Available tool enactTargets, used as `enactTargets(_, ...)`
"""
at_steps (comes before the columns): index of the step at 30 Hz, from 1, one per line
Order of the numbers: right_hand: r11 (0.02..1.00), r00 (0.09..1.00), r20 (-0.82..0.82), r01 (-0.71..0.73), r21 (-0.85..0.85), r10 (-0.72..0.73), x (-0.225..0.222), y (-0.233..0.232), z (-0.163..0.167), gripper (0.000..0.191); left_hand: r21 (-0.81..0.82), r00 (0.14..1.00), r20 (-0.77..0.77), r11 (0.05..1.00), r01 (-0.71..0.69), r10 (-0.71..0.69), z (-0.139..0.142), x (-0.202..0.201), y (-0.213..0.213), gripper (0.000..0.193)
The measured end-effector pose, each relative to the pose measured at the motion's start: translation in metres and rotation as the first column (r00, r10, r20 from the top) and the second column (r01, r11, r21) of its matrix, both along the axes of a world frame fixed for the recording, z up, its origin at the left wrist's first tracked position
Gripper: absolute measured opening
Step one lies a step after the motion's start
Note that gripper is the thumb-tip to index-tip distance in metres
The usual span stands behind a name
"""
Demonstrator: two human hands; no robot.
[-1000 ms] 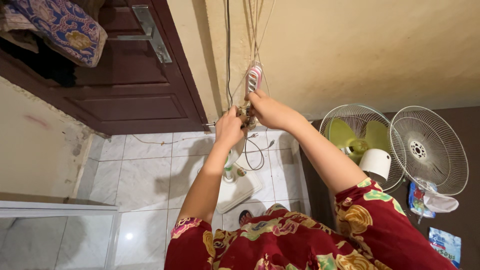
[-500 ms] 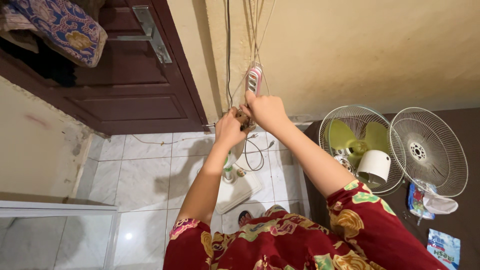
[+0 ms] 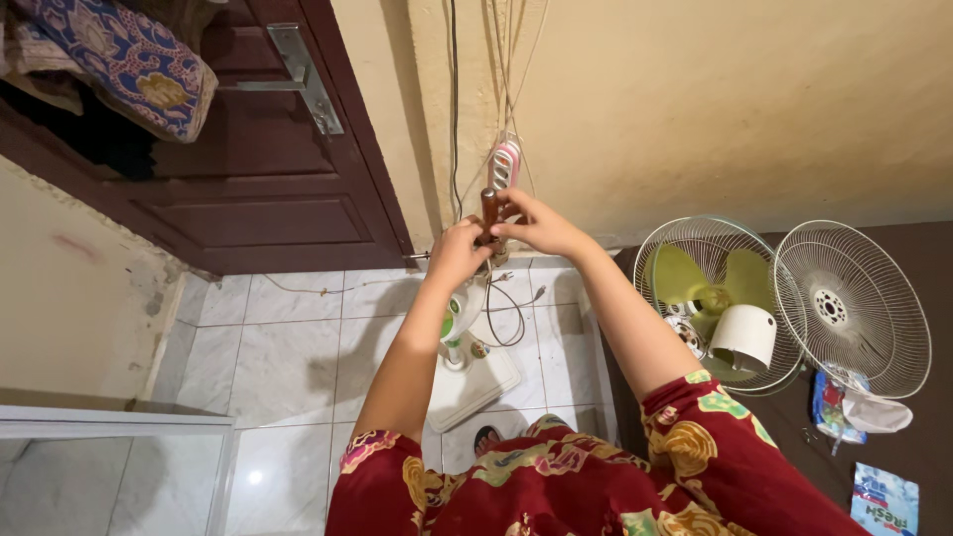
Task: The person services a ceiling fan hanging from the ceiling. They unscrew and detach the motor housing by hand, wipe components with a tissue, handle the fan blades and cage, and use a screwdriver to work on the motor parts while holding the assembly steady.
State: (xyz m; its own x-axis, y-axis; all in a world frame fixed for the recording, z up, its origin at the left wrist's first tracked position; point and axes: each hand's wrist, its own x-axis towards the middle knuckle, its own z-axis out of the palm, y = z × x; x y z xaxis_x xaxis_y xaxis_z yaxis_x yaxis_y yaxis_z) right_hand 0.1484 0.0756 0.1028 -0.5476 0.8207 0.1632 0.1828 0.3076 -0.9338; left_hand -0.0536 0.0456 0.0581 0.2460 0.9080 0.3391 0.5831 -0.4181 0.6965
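Grip: right hand (image 3: 536, 226) pinches a dark brown handle (image 3: 488, 206), fingers closed round its upper part; left hand (image 3: 459, 250) is clenched just below, seemingly on the same piece, though what its fingers cover is hidden.
Where: held up before the yellow wall (image 3: 735, 99), just under a hanging power strip (image 3: 504, 164) and its cords (image 3: 501, 60).
Handling: handle looks stiff, light, smooth; best held mid-shaft. The cords are limp and easily tangled.
Around: fan stand (image 3: 467, 372) on the tiled floor (image 3: 288, 347); two fan heads (image 3: 784, 298) to the right.
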Motion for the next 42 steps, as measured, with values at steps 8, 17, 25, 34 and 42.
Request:
enactTargets(8, 0.988, 0.980, -0.125, -0.157, -0.008, 0.155, 0.020, 0.021, -0.063, 0.016, -0.032, 1.000, 0.012, 0.999, 0.015, -0.015, -0.003, 0.002, 0.001, 0.022)
enactTargets(17, 0.982, 0.954, -0.299, -0.026, -0.186, -0.031, 0.016, 0.015, -0.075, 0.019, 0.028, 0.997, 0.050, 0.998, 0.062, -0.063, -0.012, -0.003, 0.006, 0.030)
enactTargets(25, 0.978, 0.902, -0.426, -0.018, -0.208, -0.074, -0.002, 0.017, -0.073, 0.031, -0.063, 0.999, -0.021, 0.997, -0.047, 0.045, -0.001, 0.003, 0.000, 0.033)
enactTargets(34, 0.968, 0.958, -0.287, -0.082, -0.239, 0.010, 0.008, 0.015, -0.061, 0.029, -0.013, 1.000, 0.006, 1.000, -0.026, 0.026, -0.010, -0.001, 0.005, 0.025)
enactTargets(42, 0.968, 0.959, -0.277, -0.014, -0.252, -0.058, 0.005, 0.017, -0.074, 0.027, -0.069, 0.996, 0.087, 0.997, -0.016, 0.022, -0.015, -0.001, 0.010, 0.030)
